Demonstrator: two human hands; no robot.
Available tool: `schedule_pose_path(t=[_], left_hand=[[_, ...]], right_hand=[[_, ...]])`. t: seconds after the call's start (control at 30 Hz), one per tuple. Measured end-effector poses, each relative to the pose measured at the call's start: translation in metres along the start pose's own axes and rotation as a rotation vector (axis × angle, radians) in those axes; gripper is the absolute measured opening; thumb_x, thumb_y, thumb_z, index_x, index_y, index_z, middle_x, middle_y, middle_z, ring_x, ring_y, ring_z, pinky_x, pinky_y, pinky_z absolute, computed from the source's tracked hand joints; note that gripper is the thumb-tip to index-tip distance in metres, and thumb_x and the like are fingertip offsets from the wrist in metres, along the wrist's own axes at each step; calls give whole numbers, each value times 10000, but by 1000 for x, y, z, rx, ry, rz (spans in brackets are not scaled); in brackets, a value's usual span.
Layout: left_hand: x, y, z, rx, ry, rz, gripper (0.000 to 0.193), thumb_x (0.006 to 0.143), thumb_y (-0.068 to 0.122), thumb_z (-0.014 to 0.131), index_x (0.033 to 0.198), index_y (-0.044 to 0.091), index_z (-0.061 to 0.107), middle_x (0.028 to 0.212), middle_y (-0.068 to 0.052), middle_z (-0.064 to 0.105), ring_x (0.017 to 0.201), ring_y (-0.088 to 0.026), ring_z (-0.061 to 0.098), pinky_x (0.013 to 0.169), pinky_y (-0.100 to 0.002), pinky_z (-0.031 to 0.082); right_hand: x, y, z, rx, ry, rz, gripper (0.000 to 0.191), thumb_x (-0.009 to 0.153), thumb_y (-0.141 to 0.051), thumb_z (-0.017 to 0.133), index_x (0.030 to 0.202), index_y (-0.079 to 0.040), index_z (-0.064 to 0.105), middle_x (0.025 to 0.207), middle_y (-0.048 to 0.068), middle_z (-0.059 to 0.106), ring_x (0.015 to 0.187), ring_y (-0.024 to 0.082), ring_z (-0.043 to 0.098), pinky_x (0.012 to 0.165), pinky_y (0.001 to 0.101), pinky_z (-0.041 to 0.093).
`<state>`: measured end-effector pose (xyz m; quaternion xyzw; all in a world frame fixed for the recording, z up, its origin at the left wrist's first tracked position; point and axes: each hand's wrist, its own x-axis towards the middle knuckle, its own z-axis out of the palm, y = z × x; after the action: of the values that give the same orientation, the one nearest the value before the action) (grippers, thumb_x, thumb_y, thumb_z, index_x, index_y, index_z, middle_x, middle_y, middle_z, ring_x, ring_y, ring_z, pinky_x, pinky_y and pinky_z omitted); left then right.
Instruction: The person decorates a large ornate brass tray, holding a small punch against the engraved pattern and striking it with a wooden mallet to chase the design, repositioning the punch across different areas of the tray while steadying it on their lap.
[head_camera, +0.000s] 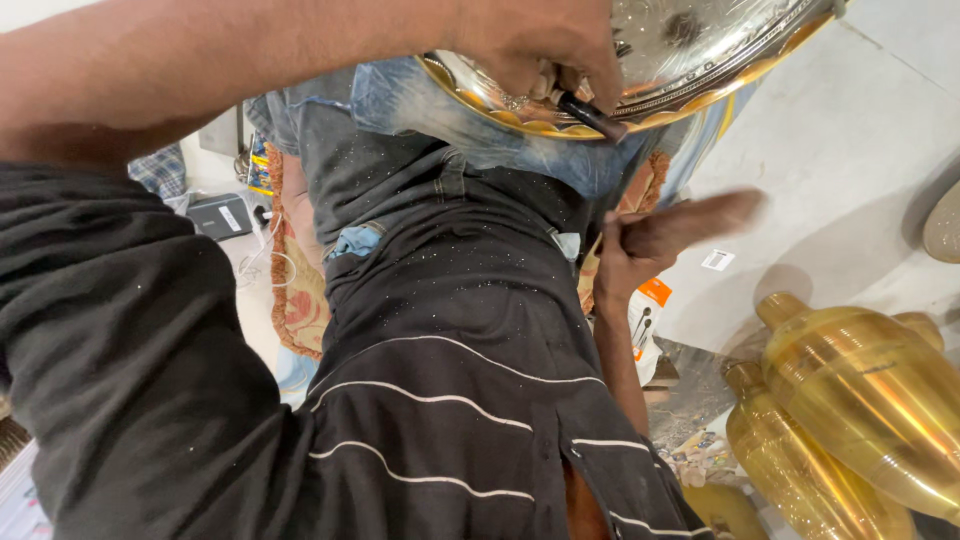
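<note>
My left hand at 12 o'clock grips dark tool on engraved metal tray | right hand at 3 o'clock loose, empty, blurred | engraving shows, progress unclear

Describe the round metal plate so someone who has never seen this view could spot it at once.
Start at the person's lap, denim jeans under a black striped shirt. Resting on the knee at the top of the picture is the plate, gripped at its near rim by the left hand. Unlike the plain golden vases at lower right, it is flat, silvery and engraved, with a scalloped gold edge.
</note>
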<state>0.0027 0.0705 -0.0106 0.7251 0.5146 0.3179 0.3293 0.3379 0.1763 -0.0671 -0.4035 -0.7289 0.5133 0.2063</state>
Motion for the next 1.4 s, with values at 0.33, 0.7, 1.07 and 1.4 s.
schedule_pose_path(t=[0.33,0.7,1.07,1.4], left_hand=[[10,-2,7,41,25,-40,583,660,-108,705,1211,75,762,862,-152,752,730,-257,730,572,-401,548],[-2,-6,11,28,74,-46,565,697,-96,748,1230,89,759,895,-141,761,738,-245,742,616,-390,583],[2,-5,11,81,17,-83,617,638,-49,800,1233,105,754,846,-143,753,728,-259,729,589,-405,555],[-3,-9,8,109,57,-15,633,736,37,835,1331,235,747,843,-131,740,687,-280,687,567,-434,495]], right_hand=[[9,6,-4,-100,25,-77,419,823,7,818,1149,21,555,934,67,645,876,162,608,832,315,500],[8,14,-10,-428,54,-106,255,804,20,842,905,57,610,794,80,607,761,174,558,701,347,499],[6,13,-3,-86,160,-162,256,835,92,808,985,34,609,884,104,646,790,192,623,739,320,543],[3,27,-8,38,7,-89,206,909,128,788,950,46,603,906,85,633,816,182,621,769,329,525]])
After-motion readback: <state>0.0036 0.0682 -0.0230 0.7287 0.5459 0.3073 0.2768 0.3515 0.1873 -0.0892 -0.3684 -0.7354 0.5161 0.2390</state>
